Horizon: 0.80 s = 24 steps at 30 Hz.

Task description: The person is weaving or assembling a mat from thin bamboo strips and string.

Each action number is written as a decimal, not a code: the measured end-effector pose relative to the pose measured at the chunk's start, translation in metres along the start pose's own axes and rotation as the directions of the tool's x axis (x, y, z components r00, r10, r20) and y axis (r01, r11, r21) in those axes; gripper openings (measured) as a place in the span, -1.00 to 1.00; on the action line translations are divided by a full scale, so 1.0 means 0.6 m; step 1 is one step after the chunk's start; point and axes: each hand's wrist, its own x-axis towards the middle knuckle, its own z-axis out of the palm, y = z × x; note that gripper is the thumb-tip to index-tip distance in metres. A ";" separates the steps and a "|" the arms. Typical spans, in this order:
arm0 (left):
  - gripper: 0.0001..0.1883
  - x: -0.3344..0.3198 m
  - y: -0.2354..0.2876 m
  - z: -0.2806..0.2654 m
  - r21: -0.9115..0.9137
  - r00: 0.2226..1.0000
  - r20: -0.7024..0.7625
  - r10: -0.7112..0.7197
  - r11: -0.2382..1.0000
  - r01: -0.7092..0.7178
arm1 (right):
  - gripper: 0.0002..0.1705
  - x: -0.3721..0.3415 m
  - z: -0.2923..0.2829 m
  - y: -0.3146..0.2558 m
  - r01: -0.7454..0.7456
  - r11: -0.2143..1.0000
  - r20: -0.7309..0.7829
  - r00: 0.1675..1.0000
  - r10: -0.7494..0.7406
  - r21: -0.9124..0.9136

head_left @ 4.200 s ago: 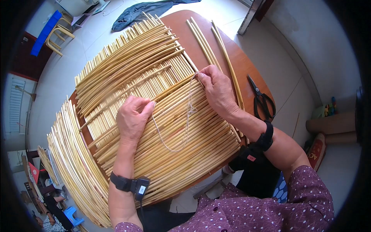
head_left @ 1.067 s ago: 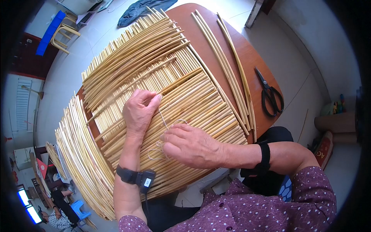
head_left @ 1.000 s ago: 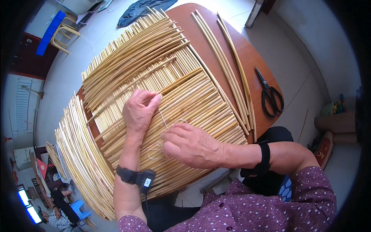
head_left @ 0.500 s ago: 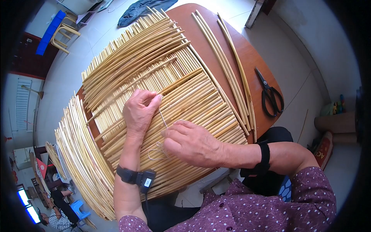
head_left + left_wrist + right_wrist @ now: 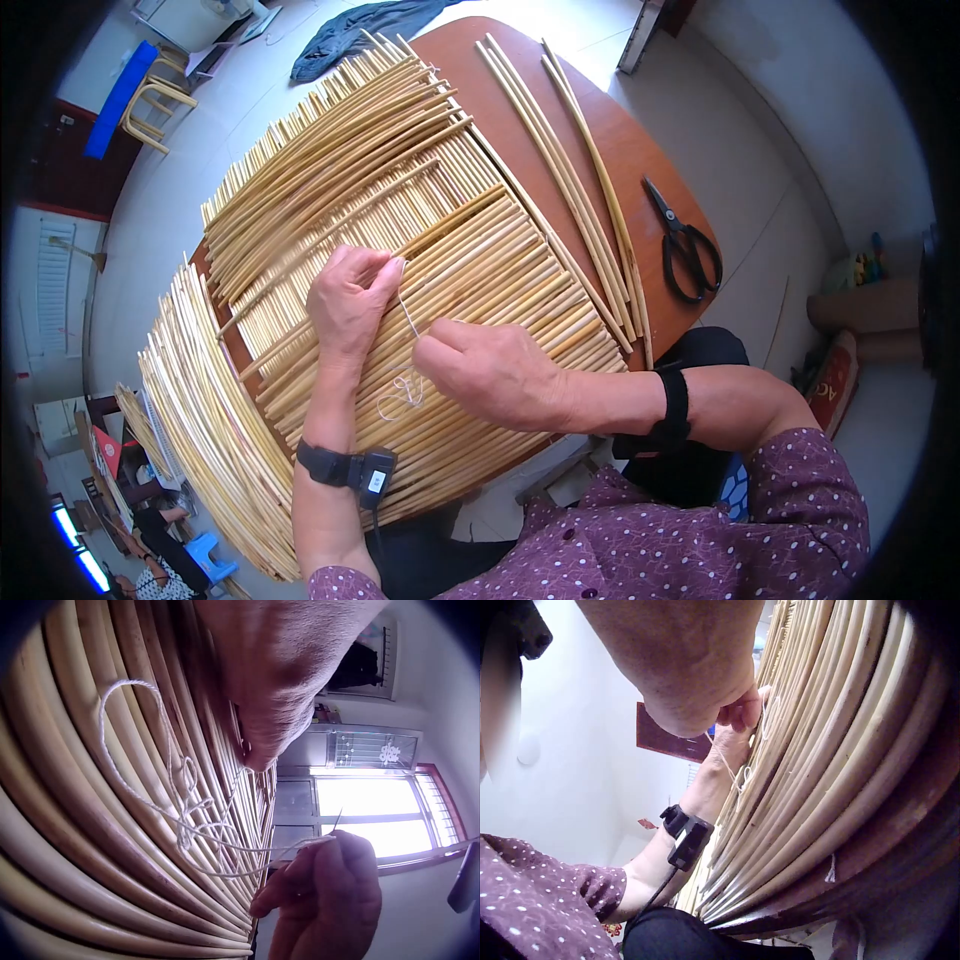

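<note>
White string (image 5: 409, 312) runs taut between my two hands over a mat of straw-coloured stalks (image 5: 520, 260). My left hand (image 5: 345, 300) rests at the mat's upper edge, pinching the string between thumb and forefinger. Lower and to the right, my right hand (image 5: 490, 370) grips the string with curled fingers, close over the stalks. In the left wrist view, a thin pointed tip (image 5: 339, 816), like a needle's, sticks up from the right hand's (image 5: 322, 892) fingers. A loose, knotted tangle of string (image 5: 402, 392) lies on the stalks below the hands.
Black-handled scissors (image 5: 682, 240) and several separate stalks (image 5: 560, 150) lie on the brown table (image 5: 450, 45), right of the mat. A pile of long stalks (image 5: 330, 160) covers the mat's far part. More stalks (image 5: 205, 400) are bundled at the left. Another person (image 5: 150, 570) sits lower left.
From the mat's upper right edge, my right hand has come down and left, beside the left hand. The string between them is now short and taut. My left hand keeps its place on the mat.
</note>
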 end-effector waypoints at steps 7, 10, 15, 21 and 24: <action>-0.85 0.001 0.000 0.000 0.001 0.999 0.015 -0.033 0.999 0.033 | -0.82 0.000 -0.001 -0.002 -0.008 1.000 -0.003 1.000 0.008 0.011; -0.85 0.000 -0.007 0.002 -0.054 1.000 0.018 -0.015 0.998 0.016 | -0.84 0.003 0.004 -0.001 -0.085 0.991 -0.023 0.996 0.088 0.102; -0.85 0.003 0.005 -0.012 0.005 0.998 -0.048 0.045 0.999 -0.045 | -0.84 0.023 -0.027 -0.003 -0.488 0.635 0.068 0.821 0.566 0.599; -0.88 -0.024 0.085 -0.070 0.031 0.976 -0.172 0.134 0.991 -0.131 | -0.86 0.021 -0.036 -0.002 -0.332 0.667 -0.111 0.841 0.529 0.667; -0.88 -0.069 0.126 -0.094 0.092 0.963 -0.224 0.148 0.987 -0.131 | -0.90 0.012 -0.039 -0.013 -0.262 0.727 -0.169 0.871 0.461 0.635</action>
